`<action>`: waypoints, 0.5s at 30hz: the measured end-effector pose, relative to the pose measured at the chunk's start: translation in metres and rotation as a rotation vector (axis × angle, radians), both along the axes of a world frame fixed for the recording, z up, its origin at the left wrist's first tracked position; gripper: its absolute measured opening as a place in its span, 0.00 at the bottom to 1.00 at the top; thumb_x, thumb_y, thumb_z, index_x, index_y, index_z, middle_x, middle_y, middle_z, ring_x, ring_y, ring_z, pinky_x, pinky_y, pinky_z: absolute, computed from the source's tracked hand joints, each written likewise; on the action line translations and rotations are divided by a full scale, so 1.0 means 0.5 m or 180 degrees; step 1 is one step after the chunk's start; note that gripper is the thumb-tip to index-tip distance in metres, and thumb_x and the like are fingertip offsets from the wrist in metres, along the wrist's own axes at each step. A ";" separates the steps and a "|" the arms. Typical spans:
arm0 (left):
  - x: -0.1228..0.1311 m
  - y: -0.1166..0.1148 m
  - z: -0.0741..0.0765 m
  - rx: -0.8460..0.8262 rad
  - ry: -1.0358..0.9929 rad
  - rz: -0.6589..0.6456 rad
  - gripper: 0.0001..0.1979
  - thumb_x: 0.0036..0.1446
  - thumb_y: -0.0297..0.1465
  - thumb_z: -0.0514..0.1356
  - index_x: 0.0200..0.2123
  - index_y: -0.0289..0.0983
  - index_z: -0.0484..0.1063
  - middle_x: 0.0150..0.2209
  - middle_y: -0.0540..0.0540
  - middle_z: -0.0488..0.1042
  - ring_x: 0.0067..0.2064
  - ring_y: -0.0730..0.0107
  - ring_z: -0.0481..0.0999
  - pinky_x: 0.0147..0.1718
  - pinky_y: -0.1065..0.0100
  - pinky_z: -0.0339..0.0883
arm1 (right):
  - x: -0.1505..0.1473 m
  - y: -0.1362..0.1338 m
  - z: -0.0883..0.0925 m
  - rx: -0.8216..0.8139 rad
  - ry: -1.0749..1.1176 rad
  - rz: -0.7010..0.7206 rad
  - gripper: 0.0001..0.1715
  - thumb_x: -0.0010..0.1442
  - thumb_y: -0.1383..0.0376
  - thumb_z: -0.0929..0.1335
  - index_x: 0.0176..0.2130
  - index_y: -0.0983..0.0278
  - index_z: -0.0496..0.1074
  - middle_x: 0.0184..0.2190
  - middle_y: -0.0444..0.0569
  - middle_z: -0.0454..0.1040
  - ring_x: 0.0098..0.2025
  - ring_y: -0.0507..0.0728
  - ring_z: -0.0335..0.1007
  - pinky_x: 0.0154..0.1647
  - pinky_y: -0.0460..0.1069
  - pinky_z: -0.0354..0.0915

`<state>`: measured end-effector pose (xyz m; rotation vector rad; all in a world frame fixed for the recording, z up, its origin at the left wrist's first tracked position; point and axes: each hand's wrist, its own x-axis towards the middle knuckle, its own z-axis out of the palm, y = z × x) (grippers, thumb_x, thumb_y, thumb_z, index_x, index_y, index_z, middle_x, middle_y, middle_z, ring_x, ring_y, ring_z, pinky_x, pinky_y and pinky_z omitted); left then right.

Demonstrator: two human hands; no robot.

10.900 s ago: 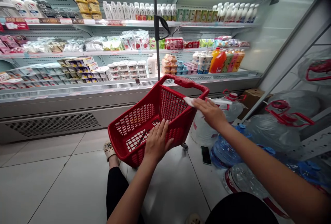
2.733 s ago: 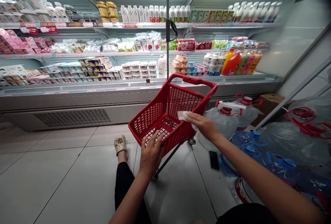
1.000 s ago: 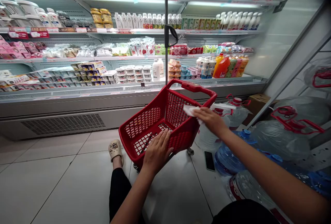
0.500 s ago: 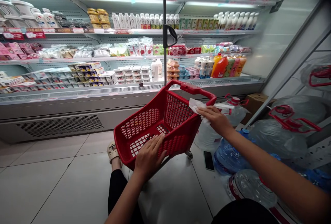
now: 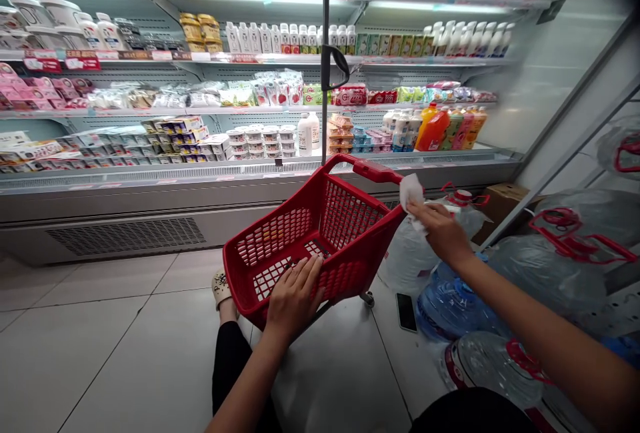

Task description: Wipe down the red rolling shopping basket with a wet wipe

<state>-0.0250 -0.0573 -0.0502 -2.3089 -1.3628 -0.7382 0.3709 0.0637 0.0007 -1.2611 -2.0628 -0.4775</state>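
Observation:
A red plastic shopping basket on wheels (image 5: 300, 233) stands tilted on the tiled floor in front of me. My left hand (image 5: 295, 296) lies over its near rim with the fingers curled on the edge. My right hand (image 5: 437, 226) pinches a white wipe (image 5: 411, 191) and presses it against the basket's far right corner, just below the red handle (image 5: 373, 169).
An open chiller (image 5: 250, 119) with shelves of dairy and drinks runs along the back. Several big water bottles (image 5: 450, 299) with red handles lie at the right. A phone (image 5: 406, 311) rests on the floor beside them. My leg and sandal (image 5: 220, 286) reach under the basket.
My right hand with the wipe has slid along the rim to the right, up to the corner by the handle. The left hand stays on the near rim.

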 end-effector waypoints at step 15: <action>0.008 0.029 0.006 -0.0132 -0.0083 -0.0031 0.34 0.68 0.37 0.58 0.74 0.41 0.53 0.67 0.43 0.69 0.65 0.54 0.72 0.63 0.55 0.69 | -0.221 -0.030 -0.025 -0.0255 0.0928 0.1058 0.26 0.68 0.70 0.63 0.61 0.54 0.75 0.53 0.46 0.81 0.55 0.62 0.73 0.58 0.59 0.73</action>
